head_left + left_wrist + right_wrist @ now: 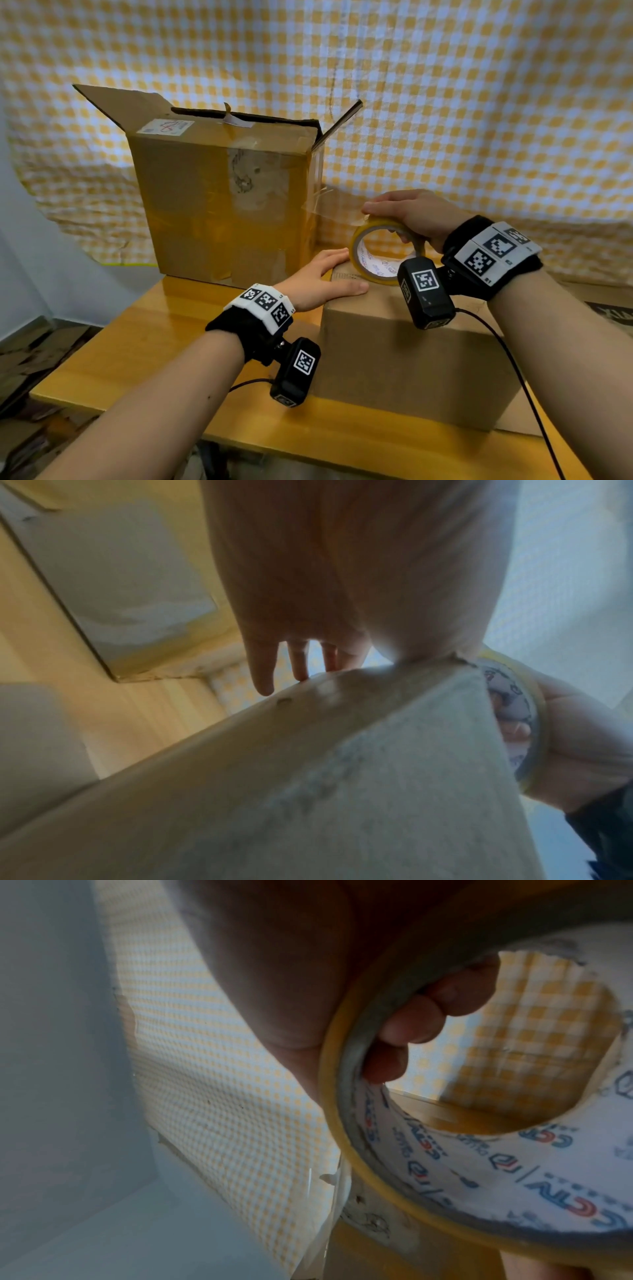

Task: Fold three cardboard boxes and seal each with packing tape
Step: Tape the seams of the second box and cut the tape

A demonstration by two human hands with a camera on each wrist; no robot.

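A small closed cardboard box [411, 359] sits on the wooden table [154, 342]. My left hand [325, 274] lies flat on the box's top left corner, fingers straight; in the left wrist view the fingers [263, 669] reach over the box edge [308, 777]. My right hand [411, 216] grips a yellow packing tape roll [383, 253] standing on the box's far top edge. Its fingers [411, 1028] curl inside the tape roll's core [514, 1191]. A clear strip of tape [325, 209] stretches from the roll to the left.
A large worn cardboard box [226, 205] with raised flaps stands at the back of the table, just left of the small box. A yellow checked cloth [479, 102] hangs behind. Flat cardboard [609, 308] lies at the right edge. Scraps litter the floor at the left.
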